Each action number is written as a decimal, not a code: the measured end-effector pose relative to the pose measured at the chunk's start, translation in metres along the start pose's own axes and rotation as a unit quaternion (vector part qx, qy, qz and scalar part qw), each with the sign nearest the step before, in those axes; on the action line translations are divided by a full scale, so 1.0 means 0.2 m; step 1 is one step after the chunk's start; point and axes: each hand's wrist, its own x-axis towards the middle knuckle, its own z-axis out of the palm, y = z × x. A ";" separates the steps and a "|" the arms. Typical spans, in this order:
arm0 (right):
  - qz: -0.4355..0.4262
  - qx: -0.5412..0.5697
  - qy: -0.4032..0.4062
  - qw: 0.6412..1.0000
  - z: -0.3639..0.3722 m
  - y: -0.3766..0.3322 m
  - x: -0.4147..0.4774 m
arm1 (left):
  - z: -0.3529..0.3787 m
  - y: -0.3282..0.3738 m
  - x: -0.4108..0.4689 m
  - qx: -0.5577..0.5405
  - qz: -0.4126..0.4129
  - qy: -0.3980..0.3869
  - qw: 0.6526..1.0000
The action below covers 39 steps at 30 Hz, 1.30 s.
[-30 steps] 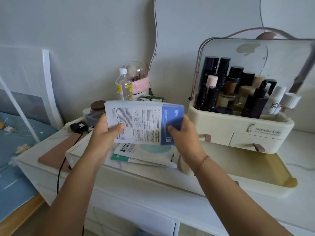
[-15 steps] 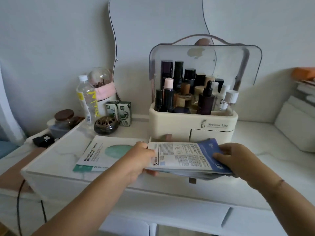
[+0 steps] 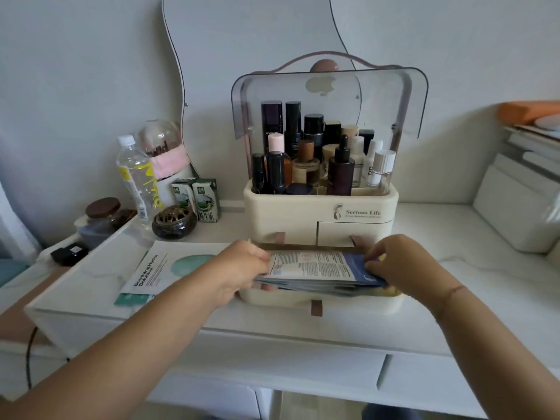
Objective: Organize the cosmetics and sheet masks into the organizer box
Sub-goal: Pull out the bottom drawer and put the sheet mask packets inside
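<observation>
Centre frame: the stack of sheet masks point(image 3: 315, 268) sits over the pulled-out bottom drawer point(image 3: 288, 301) of the organizer box point(image 3: 321, 213). It covers the drawer's inside, so I cannot tell if it rests on the floor or is held above it. The small print on the top mask is unreadable.

The left hand point(image 3: 242, 268) grips the stack's left end with fingers curled under, mostly hidden. The right hand point(image 3: 403, 262) pinches the blue right end with the thumb on top and the fingertips out of sight below. Both forearms run off the bottom edge.

The clear lid point(image 3: 330, 95) is raised, and cosmetics point(image 3: 318, 159) stand packed upright in the top compartment. The back row is partly blocked by the front bottles.

Left of centre, a loose sheet mask point(image 3: 157, 271) lies flat on a white surface with its right edge under the left hand.

Further left are a water bottle point(image 3: 136, 177), two milk cartons point(image 3: 200, 201), a dark incense burner point(image 3: 174, 221) and a brown-lidded jar point(image 3: 103, 210).

At the right edge an orange item point(image 3: 530, 110) and a white box point(image 3: 515, 213) are cut off.
</observation>
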 end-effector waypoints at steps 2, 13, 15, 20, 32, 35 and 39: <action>-0.008 -0.052 0.027 0.998 0.04 0.00 0.04 | 0.01 -0.01 0.05 0.130 0.043 0.020 0.990; -0.118 -0.227 0.072 0.964 0.21 -0.03 -0.04 | -0.02 -0.14 0.03 0.256 0.225 0.064 0.938; -0.148 -0.127 0.148 0.970 0.22 -0.12 -0.09 | -0.14 -0.18 0.02 0.181 0.236 0.154 0.942; -0.244 0.158 0.050 0.956 0.38 -0.52 -0.17 | -0.54 -0.35 0.08 0.090 0.115 0.335 0.931; -0.124 -0.146 -0.094 0.977 0.98 -1.06 0.25 | -0.81 -0.72 -0.03 0.091 0.002 0.412 0.907; -0.186 -0.144 -0.052 0.970 1.04 -1.04 0.21 | -0.80 -0.77 -0.11 0.002 0.009 0.477 0.879; -0.260 -0.087 -0.038 0.961 1.08 -0.96 0.13 | -0.75 -0.84 -0.19 -0.266 -0.044 0.355 0.895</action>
